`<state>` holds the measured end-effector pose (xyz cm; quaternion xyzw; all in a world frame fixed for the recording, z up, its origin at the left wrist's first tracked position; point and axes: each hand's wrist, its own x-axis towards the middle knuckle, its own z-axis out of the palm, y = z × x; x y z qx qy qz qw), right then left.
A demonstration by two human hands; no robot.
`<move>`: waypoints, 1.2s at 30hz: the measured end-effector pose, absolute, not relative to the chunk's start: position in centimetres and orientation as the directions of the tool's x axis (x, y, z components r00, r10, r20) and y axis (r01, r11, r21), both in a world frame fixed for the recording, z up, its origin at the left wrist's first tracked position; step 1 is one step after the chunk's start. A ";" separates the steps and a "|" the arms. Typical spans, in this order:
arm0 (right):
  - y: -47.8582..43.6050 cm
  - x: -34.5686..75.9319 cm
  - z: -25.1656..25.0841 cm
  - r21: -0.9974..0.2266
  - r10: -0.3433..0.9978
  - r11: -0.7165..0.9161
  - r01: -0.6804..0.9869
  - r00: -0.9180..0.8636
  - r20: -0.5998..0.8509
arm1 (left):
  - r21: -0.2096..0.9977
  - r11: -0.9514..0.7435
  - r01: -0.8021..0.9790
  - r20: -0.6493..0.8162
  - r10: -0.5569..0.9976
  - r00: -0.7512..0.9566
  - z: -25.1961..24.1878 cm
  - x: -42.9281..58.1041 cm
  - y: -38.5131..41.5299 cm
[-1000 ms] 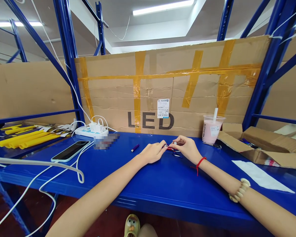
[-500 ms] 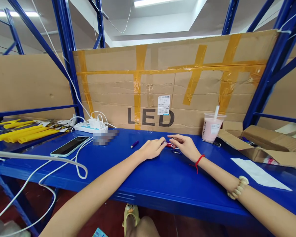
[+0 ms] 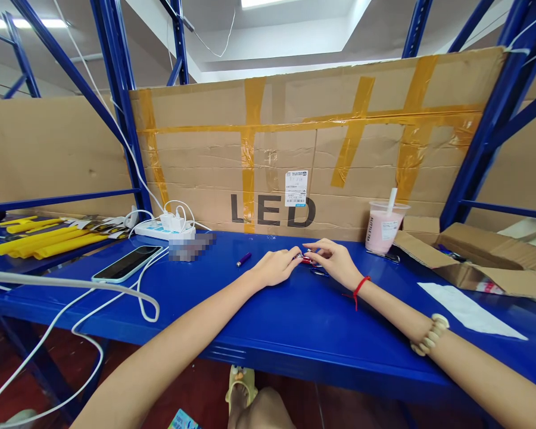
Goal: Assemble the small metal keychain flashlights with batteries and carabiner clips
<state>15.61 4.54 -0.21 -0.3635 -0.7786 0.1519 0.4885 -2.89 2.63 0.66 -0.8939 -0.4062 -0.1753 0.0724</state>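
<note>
On the blue table, my left hand (image 3: 277, 267) rests with bent fingers closed round the left end of a small shiny red piece (image 3: 307, 260) with silvery parts. My right hand (image 3: 338, 261) comes in from the other side, thumb and forefinger drawn together just above that piece. What lies between those fingertips is too small to make out. Below the right fingers is a thin dark-blue piece (image 3: 318, 271), partly covered by the hand. A short purple cylinder (image 3: 243, 260), like a pen cap, lies apart to the left.
At left are a phone (image 3: 127, 264), white cables, a power strip (image 3: 152, 230) and yellow-handled items (image 3: 53, 241). A pink drink cup (image 3: 383, 229), an open carton (image 3: 491, 256) and white paper (image 3: 471, 311) stand or lie right. Taped cardboard (image 3: 196, 161) closes the back.
The camera view has shifted slightly. Both hands stay at the red piece, with only small finger movement; the other things on the table have not moved.
</note>
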 end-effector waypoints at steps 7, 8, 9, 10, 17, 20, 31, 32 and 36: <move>4.6 15.8 0.2 -0.688 0.799 0.592 0.419 -0.193 0.569 | -0.050 -0.640 0.767 0.441 0.675 0.592 0.6 -3.0 3.1; 4.6 15.8 0.2 -0.698 0.806 0.583 0.417 -0.188 0.561 | -0.054 -0.643 0.764 0.448 0.668 0.594 0.7 -2.9 3.1; 4.7 15.8 0.2 -0.707 0.811 0.577 0.409 -0.188 0.553 | -0.057 -0.646 0.761 0.454 0.662 0.596 0.7 -2.9 3.1; 4.8 15.8 0.1 -0.715 0.814 0.575 0.397 -0.192 0.548 | -0.060 -0.650 0.757 0.457 0.656 0.600 0.7 -2.9 3.2; 5.0 15.6 -0.2 -0.822 0.849 0.515 0.243 -0.275 0.450 | -0.052 -0.674 0.737 0.455 0.641 0.618 0.7 -2.9 3.0; 4.9 15.6 0.0 -0.869 0.869 0.459 0.184 -0.297 0.396 | -0.006 -0.711 0.703 0.464 0.621 0.632 0.6 -2.8 2.8; 4.3 15.7 0.7 -0.896 0.878 0.409 0.172 -0.342 0.335 | 0.032 -0.711 0.702 0.435 0.643 0.631 0.8 -2.8 2.4; 4.3 15.8 0.7 -0.896 0.879 0.406 0.178 -0.343 0.331 | 0.028 -0.713 0.700 0.426 0.642 0.637 0.8 -2.8 2.4; 4.3 16.0 0.9 -0.911 0.899 0.369 0.183 -0.318 0.301 | 0.045 -0.710 0.703 0.437 0.647 0.625 0.7 -2.8 2.2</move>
